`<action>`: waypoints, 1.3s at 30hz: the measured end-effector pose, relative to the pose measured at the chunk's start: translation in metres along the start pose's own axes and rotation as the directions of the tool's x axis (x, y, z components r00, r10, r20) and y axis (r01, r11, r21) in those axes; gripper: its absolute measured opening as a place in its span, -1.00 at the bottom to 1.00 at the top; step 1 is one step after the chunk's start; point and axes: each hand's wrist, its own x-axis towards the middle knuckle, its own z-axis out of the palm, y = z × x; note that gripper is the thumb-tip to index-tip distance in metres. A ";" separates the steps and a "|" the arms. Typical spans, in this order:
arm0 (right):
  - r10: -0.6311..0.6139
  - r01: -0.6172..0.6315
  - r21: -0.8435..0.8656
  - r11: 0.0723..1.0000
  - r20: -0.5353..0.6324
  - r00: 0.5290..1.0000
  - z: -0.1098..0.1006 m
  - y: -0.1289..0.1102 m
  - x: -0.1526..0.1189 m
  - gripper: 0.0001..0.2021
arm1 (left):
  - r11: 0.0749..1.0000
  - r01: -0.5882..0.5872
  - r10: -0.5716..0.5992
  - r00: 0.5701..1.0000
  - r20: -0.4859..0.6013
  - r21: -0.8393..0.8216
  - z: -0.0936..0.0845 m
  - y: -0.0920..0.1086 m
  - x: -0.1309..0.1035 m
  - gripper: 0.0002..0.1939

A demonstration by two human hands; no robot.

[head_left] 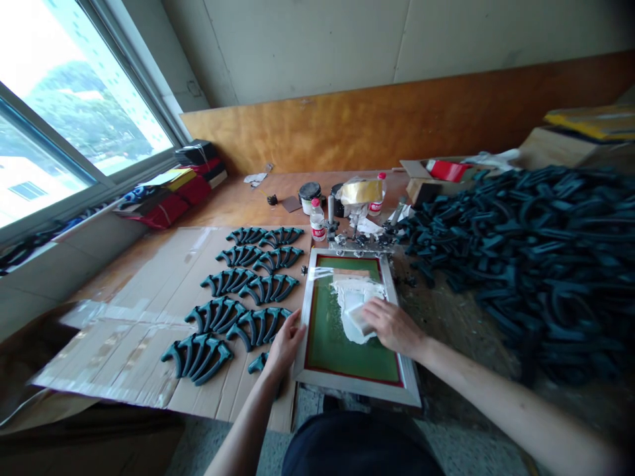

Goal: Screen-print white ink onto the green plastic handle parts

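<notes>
A screen printing frame (409, 377) with pale wooden sides and a green mesh (342, 354) lies in front of me. White ink (350, 297) is smeared thickly over the middle of the mesh. My right hand (394, 325) is closed round a pale, flat squeegee (361, 317), its edge down in the ink. At the frame's left side, my left hand (288, 338) has its fingers curled against the wooden edge. Just by that wrist lies a dark green curved handle (258, 362), partly hidden by the arm. Metal hinge clamps (354, 244) stand at the frame's far end.
Rows of dark green curved handles (265, 287) lie on flattened cardboard (143, 324) to the left. A big heap of similar pieces (536, 244) fills the right. Behind the frame are a red-capped bottle (317, 221) and a black-lidded tub (310, 193).
</notes>
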 end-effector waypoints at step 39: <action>0.391 -0.397 0.035 0.917 0.108 0.914 0.014 -0.034 -0.016 -0.89 | 0.849 0.307 -0.363 0.930 -0.051 -0.431 0.037 0.011 -0.063 -0.52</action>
